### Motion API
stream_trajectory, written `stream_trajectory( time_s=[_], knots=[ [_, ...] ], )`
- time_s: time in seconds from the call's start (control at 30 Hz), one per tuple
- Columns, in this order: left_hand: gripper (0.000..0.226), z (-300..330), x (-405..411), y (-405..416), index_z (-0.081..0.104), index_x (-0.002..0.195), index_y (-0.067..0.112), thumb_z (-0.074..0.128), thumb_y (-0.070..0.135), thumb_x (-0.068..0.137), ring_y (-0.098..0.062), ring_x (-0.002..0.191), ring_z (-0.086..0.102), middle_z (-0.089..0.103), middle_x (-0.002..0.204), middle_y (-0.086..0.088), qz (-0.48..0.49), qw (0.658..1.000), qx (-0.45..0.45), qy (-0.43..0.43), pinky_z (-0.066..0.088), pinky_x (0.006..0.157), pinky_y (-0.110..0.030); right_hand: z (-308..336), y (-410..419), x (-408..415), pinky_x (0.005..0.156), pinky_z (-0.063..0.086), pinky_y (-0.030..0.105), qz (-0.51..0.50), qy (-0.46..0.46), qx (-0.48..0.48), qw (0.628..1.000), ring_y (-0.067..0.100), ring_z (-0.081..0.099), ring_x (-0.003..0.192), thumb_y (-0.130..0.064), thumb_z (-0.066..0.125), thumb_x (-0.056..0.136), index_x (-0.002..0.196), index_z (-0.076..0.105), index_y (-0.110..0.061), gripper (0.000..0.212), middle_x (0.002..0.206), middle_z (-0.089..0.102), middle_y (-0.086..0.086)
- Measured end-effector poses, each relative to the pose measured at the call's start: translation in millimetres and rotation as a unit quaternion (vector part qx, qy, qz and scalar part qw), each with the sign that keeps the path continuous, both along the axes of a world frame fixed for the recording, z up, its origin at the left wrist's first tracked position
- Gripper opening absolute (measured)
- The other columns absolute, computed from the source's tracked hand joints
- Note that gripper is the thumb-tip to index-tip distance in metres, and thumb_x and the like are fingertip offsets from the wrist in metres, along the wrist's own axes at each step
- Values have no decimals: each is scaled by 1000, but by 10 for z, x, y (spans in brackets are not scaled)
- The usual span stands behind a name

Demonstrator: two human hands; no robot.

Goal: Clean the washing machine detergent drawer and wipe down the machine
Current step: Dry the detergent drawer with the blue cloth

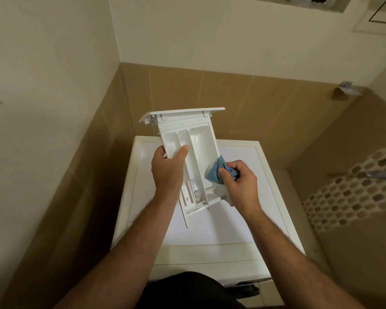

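A white detergent drawer [198, 139] is held out of the machine, above the white washing machine top [239, 210], its front panel pointing away from me. My left hand [168, 172] grips its left side, thumb lying in the middle compartment. My right hand [240, 182] holds a bunched blue cloth [215, 171] against the right edge of the large right compartment. A pale part of the cloth hangs below my right wrist.
The machine stands in a corner between a cream wall on the left and brown tiled walls behind and to the right. A metal tap [382, 174] sticks out of the right wall. A small metal fitting [347, 87] sits higher up.
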State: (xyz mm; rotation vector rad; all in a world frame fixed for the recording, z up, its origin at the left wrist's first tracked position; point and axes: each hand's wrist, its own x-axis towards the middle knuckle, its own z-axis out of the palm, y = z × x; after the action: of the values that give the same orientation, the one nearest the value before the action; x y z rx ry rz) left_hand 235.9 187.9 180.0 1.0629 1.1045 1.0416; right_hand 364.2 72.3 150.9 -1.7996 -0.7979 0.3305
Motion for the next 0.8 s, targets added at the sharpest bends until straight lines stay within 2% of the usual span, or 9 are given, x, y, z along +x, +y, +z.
stream_trajectory(
  time_s=[0.13, 0.2, 0.37, 0.53, 0.6, 0.67, 0.7, 0.73, 0.8],
  knots=[
    [29, -4, -5, 43, 59, 101, 38, 75, 44, 78, -9, 79, 68, 67, 90, 19, 9, 1000, 0, -2, 47, 49, -7, -109, -177, -39, 65, 56, 16, 9, 31, -8, 999, 3, 63, 87, -18, 67, 92, 93, 62, -21, 6, 86, 63, -14],
    [32, -6, -12, 64, 59, 105, 37, 75, 43, 78, -10, 81, 68, 67, 92, 19, 11, 1000, 4, -6, 48, 50, -8, -177, -270, -66, 65, 59, 25, 18, 70, -6, 997, 12, 65, 88, -14, 66, 92, 92, 63, -19, 6, 84, 65, -11],
    [37, -13, -25, 95, 58, 112, 36, 76, 40, 79, -9, 82, 68, 66, 96, 19, 17, 1000, 13, -9, 50, 52, -9, -300, -499, -76, 62, 59, 27, 24, 105, -1, 994, 14, 68, 84, -11, 67, 91, 91, 67, -22, 10, 86, 68, -10],
    [36, -56, -39, 87, 57, 109, 38, 76, 40, 79, -10, 83, 68, 66, 96, 18, 12, 1000, 15, -9, 52, 53, -11, -238, -626, 77, 75, 60, 51, -23, 150, -25, 988, 27, 68, 97, -10, 73, 86, 102, 70, -13, 17, 103, 69, 5],
    [37, -90, -44, 68, 59, 111, 34, 76, 40, 79, -10, 83, 69, 67, 96, 15, 11, 1000, 7, -11, 52, 54, -11, -40, -589, 120, 68, 62, 44, -66, 111, -3, 992, 19, 68, 95, -13, 76, 83, 104, 66, -18, 23, 104, 67, -4],
    [39, -115, -39, 35, 62, 112, 29, 77, 40, 77, -7, 83, 70, 70, 96, 14, 6, 1000, -3, -20, 52, 54, -10, 254, -454, 94, 57, 57, 20, -99, 31, 38, 994, 4, 66, 86, -18, 80, 79, 98, 60, -29, 30, 97, 64, -17],
    [39, -122, -31, 12, 63, 112, 28, 77, 39, 77, -4, 83, 70, 70, 95, 13, 2, 1000, -8, -25, 51, 54, -10, 398, -349, 62, 55, 52, 14, -109, 3, 60, 992, 1, 64, 82, -20, 81, 77, 94, 56, -31, 32, 96, 62, -17],
    [38, -128, -19, -15, 63, 111, 28, 77, 39, 77, -1, 83, 69, 71, 94, 14, -3, 1000, -12, -29, 51, 54, -11, 512, -229, 32, 57, 51, 13, -114, -23, 75, 990, 0, 62, 82, -21, 81, 75, 90, 54, -31, 33, 96, 60, -14],
    [34, -140, 5, -65, 64, 108, 29, 77, 38, 78, 4, 83, 68, 71, 92, 15, -14, 999, -17, -32, 51, 53, -10, 685, 43, -47, 68, 46, 11, -118, -91, 91, 985, -2, 56, 86, -20, 82, 73, 86, 55, -25, 30, 100, 56, -2]
  ],
)
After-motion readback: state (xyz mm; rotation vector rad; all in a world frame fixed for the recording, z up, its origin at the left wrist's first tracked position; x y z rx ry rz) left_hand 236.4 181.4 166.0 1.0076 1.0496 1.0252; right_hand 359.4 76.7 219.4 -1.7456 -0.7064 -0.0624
